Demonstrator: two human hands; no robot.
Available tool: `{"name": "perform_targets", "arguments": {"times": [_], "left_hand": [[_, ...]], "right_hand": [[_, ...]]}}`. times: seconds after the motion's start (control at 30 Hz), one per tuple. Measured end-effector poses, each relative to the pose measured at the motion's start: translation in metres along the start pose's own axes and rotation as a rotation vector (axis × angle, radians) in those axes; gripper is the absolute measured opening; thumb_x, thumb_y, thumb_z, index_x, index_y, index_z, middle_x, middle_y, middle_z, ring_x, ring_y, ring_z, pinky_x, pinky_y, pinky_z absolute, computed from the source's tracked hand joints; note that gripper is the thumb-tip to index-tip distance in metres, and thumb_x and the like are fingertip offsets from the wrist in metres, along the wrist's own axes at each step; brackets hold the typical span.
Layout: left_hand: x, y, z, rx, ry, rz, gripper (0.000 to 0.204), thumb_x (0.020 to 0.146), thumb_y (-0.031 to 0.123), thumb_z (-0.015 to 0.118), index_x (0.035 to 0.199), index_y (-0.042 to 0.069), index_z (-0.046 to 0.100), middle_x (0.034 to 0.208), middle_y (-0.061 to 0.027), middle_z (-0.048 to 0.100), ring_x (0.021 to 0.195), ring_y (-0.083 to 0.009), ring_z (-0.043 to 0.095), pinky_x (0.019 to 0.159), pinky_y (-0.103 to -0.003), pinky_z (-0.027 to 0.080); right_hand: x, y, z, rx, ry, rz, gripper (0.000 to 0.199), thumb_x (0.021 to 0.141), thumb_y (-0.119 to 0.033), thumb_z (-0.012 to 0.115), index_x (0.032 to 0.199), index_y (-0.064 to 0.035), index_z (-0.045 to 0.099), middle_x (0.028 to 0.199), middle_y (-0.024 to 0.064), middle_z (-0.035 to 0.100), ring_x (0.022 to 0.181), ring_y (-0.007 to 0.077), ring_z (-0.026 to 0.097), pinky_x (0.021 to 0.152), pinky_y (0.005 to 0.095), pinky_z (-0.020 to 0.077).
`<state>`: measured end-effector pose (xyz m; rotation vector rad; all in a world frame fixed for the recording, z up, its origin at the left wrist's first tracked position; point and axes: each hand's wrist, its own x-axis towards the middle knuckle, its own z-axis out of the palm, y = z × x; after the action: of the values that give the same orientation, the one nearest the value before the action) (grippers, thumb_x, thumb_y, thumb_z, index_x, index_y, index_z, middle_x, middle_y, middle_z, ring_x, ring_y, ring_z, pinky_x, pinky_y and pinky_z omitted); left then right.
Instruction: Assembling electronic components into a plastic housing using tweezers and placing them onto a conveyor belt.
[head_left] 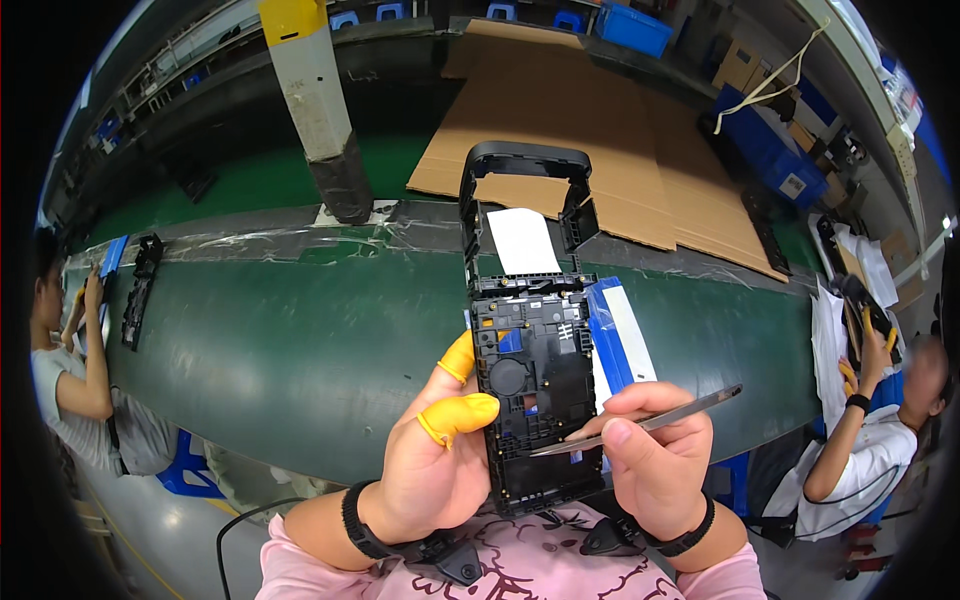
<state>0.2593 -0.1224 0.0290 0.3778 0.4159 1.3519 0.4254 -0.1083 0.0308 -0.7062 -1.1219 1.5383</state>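
Observation:
My left hand [436,458], with yellow finger cots on its thumb and a finger, grips the left edge of a black plastic housing [562,385]. The housing is long and tilted up in front of me, with ribs, small brass-coloured points, a round disc and an open, handle-like frame at its far end. Metal tweezers [688,410] lie pinched between the thumb and fingers of my right hand [660,455]. Their tips point left over the lower part of the housing; whether they touch it or hold anything, I cannot tell.
Blue-and-white strips [622,335] and a white paper [524,242] lie on the green table [280,330] behind the housing. Flattened cardboard [560,120] spreads beyond, near a pillar [315,110]. One person [75,375] works at far left, another [860,440] at far right.

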Motion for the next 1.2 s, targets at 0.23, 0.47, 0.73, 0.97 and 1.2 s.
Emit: {"name": "perform_targets", "arguments": {"times": [0.23,0.47,0.73,0.97,1.2], "left_hand": [[-0.031,-0.009,0.006,-0.012,-0.043,-0.009,0.054,0.075,0.003,0.040,0.128,0.003,0.025,0.122,-0.0134,0.040,0.110,-0.0238,0.045,0.094,-0.038,0.037],[-0.062,-0.017,0.007,-0.021,-0.092,-0.001,0.055,0.075,0.002,0.038,0.128,0.002,0.023,0.121,-0.0141,0.040,0.110,-0.0245,0.045,0.094,-0.039,0.037],[-0.089,-0.026,0.012,-0.021,-0.126,-0.047,0.054,0.076,0.000,0.037,0.128,0.003,0.025,0.120,-0.0133,0.042,0.107,-0.0241,0.047,0.093,-0.039,0.038],[-0.102,-0.034,0.018,-0.041,-0.175,-0.119,0.048,0.078,0.001,0.035,0.126,0.005,0.029,0.116,-0.0120,0.045,0.103,-0.0236,0.050,0.091,-0.039,0.039],[-0.104,-0.027,0.022,-0.058,-0.175,-0.105,0.046,0.079,0.002,0.034,0.125,0.005,0.031,0.116,-0.0115,0.045,0.103,-0.0231,0.049,0.091,-0.038,0.040]], "right_hand": [[-0.034,-0.007,0.006,0.000,0.014,-0.002,0.016,0.077,0.003,0.056,0.093,0.0066,0.054,0.077,0.0120,0.062,0.060,0.0065,0.053,0.052,0.0172,0.0394],[-0.067,-0.009,0.017,-0.092,0.031,-0.066,0.017,0.077,0.003,0.056,0.093,0.0068,0.055,0.078,0.0113,0.061,0.065,0.0093,0.056,0.056,0.0182,0.0421],[-0.106,-0.013,0.024,-0.029,0.064,-0.110,0.016,0.077,0.005,0.054,0.093,0.0073,0.054,0.078,0.0127,0.060,0.069,0.0149,0.059,0.063,0.0236,0.0475],[-0.130,-0.016,0.024,0.120,0.114,-0.133,0.015,0.077,0.006,0.054,0.092,0.0082,0.053,0.079,0.0147,0.060,0.071,0.0190,0.061,0.067,0.0284,0.0503],[-0.127,-0.023,0.035,0.020,0.135,-0.137,0.015,0.076,0.004,0.054,0.091,0.0065,0.052,0.076,0.0168,0.061,0.061,0.0149,0.057,0.056,0.0229,0.0439]]}}
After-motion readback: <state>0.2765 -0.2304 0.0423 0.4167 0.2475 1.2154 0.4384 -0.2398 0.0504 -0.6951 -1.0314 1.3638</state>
